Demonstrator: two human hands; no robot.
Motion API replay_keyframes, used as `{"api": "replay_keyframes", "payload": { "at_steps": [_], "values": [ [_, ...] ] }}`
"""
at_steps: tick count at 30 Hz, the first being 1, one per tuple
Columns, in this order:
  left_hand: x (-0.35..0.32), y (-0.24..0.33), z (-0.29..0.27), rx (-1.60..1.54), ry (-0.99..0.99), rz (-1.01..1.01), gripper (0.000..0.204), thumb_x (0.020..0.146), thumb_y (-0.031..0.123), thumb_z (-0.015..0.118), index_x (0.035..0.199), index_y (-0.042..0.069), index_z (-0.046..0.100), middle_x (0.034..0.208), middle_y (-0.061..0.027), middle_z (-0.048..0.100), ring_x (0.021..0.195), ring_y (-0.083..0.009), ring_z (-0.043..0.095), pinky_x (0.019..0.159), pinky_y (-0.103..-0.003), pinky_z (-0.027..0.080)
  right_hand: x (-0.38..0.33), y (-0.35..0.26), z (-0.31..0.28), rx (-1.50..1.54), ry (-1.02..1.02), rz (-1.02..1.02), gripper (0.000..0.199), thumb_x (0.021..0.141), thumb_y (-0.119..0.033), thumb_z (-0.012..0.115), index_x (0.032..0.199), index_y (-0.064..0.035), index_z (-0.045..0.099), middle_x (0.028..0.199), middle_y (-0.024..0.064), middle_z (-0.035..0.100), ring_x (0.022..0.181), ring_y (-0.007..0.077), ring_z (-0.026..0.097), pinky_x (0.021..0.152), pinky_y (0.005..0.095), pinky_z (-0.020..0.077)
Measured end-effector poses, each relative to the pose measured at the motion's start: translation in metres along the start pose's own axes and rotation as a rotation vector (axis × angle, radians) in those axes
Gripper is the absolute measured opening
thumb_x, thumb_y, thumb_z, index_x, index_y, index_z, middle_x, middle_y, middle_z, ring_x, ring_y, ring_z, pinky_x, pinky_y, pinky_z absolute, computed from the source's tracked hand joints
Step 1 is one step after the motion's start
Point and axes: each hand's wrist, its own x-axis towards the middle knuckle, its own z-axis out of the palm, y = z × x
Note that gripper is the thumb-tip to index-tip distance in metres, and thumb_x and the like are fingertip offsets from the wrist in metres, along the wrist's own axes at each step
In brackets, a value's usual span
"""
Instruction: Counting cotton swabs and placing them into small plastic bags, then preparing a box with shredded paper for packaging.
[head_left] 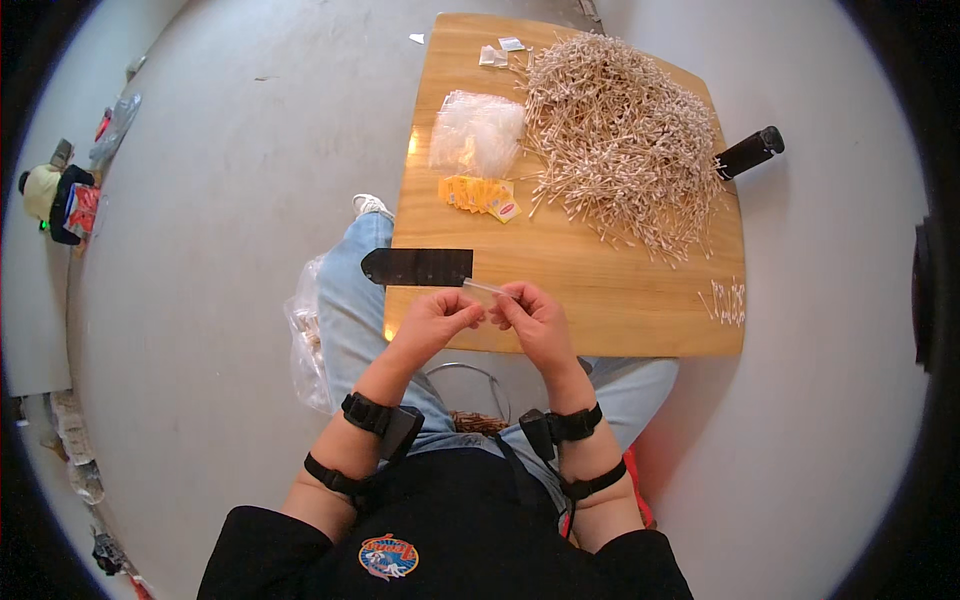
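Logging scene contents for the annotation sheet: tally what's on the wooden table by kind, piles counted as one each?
Large heap of cotton swabs: 1
Small row of swabs at the table's right edge: 1
Pile of clear plastic bags: 1
Stack of orange-yellow cards: 1
Black strip: 1
Black cylinder: 1
Loose small packets at the far edge: about 3, hard to separate
Total: about 9
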Motion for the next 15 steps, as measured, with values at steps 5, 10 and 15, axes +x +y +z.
{"api": "replay_keyframes", "payload": {
  "at_steps": [5, 10, 15],
  "values": [
    [-0.006, 0.006, 0.007, -0.128, 0.097, 0.052, 0.017, 0.098, 0.018, 0.061, 0.098, 0.001, 0.067, 0.087, 0.0, 0.065, 0.081, -0.0084, 0.058, 0.077, -0.024, 0.048, -0.016, 0.011, -0.008, -0.002, 0.014, 0.061, 0.01, 0.098, -0.01, 0.059, 0.096, -0.0014, 0.062, 0.082, 0.0012, 0.065, 0.071, 0.0077, 0.06, 0.065, 0.0222, 0.0487],
    [-0.009, 0.003, 0.005, 0.014, 0.052, -0.045, 0.017, 0.097, 0.017, 0.061, 0.095, 0.002, 0.067, 0.084, 0.0009, 0.065, 0.079, -0.008, 0.058, 0.076, -0.024, 0.049, -0.025, -0.011, 0.008, 0.097, 0.032, 0.114, 0.009, 0.097, -0.009, 0.06, 0.092, -0.0013, 0.061, 0.078, 0.002, 0.065, 0.068, 0.0081, 0.06, 0.062, 0.0222, 0.0488],
    [-0.018, -0.002, 0.012, -0.018, -0.006, -0.047, 0.015, 0.097, 0.016, 0.061, 0.093, 0.003, 0.067, 0.083, 0.0015, 0.065, 0.08, -0.0076, 0.059, 0.076, -0.024, 0.048, -0.033, -0.012, 0.007, 0.076, -0.043, 0.092, 0.01, 0.095, -0.008, 0.062, 0.087, -0.0017, 0.06, 0.075, 0.0032, 0.065, 0.064, 0.0081, 0.059, 0.059, 0.0223, 0.0479]
  ]
}}
